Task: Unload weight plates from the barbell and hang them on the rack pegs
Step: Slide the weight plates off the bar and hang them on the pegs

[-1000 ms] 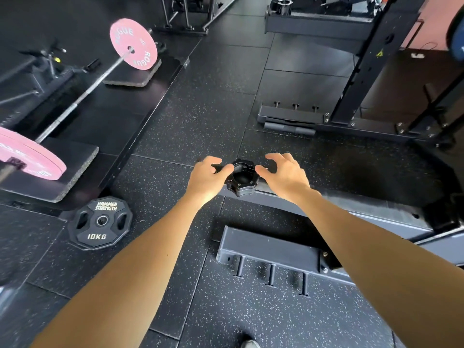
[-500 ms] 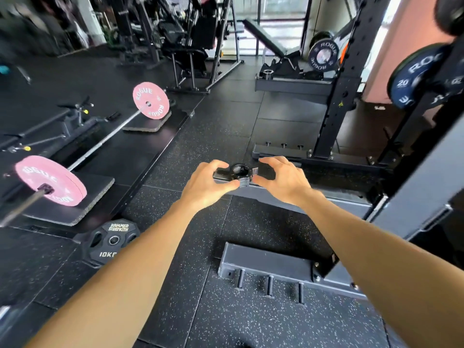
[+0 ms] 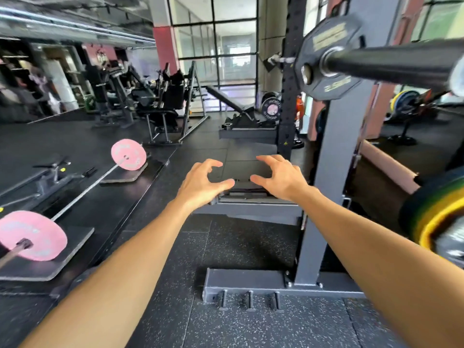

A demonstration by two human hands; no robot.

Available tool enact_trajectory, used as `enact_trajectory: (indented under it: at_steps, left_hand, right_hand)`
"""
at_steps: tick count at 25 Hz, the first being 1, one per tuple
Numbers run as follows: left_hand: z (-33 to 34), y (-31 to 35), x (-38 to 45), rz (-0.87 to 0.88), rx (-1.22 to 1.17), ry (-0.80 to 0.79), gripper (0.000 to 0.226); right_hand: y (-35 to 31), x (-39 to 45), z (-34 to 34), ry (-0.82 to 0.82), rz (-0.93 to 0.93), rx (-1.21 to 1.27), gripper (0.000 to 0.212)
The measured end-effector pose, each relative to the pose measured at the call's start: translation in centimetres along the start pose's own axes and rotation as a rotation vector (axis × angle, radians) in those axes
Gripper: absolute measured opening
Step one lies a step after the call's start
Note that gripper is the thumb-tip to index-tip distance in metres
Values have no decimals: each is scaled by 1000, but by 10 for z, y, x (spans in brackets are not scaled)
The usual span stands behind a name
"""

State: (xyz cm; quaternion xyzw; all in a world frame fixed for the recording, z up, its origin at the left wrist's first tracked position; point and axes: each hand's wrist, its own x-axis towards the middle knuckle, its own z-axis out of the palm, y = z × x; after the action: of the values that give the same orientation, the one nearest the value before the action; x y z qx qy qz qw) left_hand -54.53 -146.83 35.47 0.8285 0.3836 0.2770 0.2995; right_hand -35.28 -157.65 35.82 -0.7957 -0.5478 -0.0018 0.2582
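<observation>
Overhead, racked barbell (image 3: pixel 391 62) with plate (image 3: pixel 326 59)

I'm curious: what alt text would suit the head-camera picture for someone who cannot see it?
Two bare arms reach forward over a gym floor, the left hand and right hand empty with fingers curved. A black plate sits on a barbell at upper right beside a grey rack post; a pink-plated bar lies at left.

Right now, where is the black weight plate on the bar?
In the head view, the black weight plate sits high on the right, on the barbell sleeve, beside the grey rack upright and well above both hands.
</observation>
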Motion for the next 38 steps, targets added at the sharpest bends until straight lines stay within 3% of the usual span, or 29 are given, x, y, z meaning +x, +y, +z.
enact_trajectory:
  at_steps: [9, 19, 27, 33, 38]
  left_hand:
    - [32, 146, -7, 162, -63, -55, 54]
    - [36, 238, 23, 217, -22, 100, 49]
    - [44, 259, 113, 170, 39, 110, 55]
    - [62, 265, 196, 127, -3, 106, 65]
    - [71, 275, 244, 92, 59, 118, 38]
  right_hand:
    - [67, -67, -146, 98, 99, -110, 66]
    - [125, -56, -241, 159, 41, -160, 61]
    - [148, 33, -272, 229, 78, -76, 61]
    - [155, 118, -276, 273, 113, -90, 48]
    - [147, 172, -274, 298, 92, -20, 36]
